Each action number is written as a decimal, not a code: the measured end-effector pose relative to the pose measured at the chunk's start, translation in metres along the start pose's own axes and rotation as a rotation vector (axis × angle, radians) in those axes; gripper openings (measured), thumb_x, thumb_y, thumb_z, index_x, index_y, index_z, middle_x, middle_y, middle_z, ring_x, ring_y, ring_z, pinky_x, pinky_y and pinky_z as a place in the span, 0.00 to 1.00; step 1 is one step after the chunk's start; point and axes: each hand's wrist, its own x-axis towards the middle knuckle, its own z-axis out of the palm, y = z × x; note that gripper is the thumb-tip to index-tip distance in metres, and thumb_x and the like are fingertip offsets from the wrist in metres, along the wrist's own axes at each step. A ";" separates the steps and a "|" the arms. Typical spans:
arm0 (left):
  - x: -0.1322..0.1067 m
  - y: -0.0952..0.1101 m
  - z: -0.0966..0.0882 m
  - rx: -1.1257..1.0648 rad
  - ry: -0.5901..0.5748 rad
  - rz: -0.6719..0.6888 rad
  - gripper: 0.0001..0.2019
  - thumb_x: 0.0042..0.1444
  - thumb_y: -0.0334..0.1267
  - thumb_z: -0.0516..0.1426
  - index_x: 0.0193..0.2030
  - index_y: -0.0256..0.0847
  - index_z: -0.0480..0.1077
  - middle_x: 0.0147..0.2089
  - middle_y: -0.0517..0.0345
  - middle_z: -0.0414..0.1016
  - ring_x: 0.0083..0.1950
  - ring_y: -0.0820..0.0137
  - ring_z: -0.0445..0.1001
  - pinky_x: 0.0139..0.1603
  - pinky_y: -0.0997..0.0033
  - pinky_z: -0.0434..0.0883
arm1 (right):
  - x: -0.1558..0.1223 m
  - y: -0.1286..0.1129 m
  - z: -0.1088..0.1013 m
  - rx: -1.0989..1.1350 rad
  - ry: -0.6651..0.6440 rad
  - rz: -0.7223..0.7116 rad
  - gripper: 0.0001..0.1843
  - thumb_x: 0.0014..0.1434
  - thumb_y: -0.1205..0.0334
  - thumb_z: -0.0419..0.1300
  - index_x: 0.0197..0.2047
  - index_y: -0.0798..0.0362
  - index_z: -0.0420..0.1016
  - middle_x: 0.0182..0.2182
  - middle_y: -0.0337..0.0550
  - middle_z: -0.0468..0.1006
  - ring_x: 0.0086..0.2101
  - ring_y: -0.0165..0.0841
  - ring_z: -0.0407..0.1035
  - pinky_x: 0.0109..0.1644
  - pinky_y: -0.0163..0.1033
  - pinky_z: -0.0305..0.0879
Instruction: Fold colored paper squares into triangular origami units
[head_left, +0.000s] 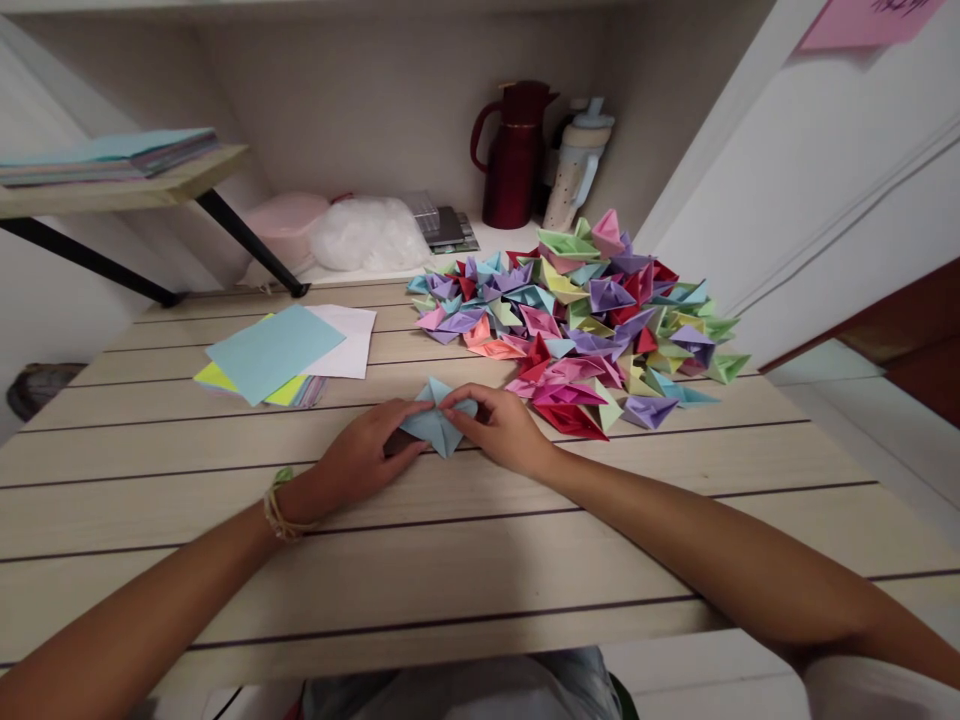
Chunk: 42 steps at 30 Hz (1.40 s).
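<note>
Past the worktop's [315, 590] front edge, midway between its sides: folded blue paper [443, 434]. Left hand [365, 448] spans its left side, grip unclear; right hand [507, 430] pinches its right. Likely light, crisp, easily creased; best held by folded edges. Paper boats [592, 342] beyond, toward far right corner.

Dim light, soft shadows; stretched edges

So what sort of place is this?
Likely a home desk or craft corner: a slatted wooden tabletop heaped with folded paper boats, and a dark red thermos jug in the alcove behind.
</note>
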 end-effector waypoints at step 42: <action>0.001 0.001 -0.001 -0.054 -0.011 -0.041 0.20 0.56 0.40 0.53 0.56 0.43 0.60 0.47 0.51 0.70 0.43 0.66 0.70 0.45 0.64 0.68 | 0.000 0.000 0.000 0.017 -0.021 0.004 0.14 0.54 0.54 0.56 0.38 0.54 0.74 0.18 0.34 0.65 0.18 0.24 0.53 0.19 0.29 0.46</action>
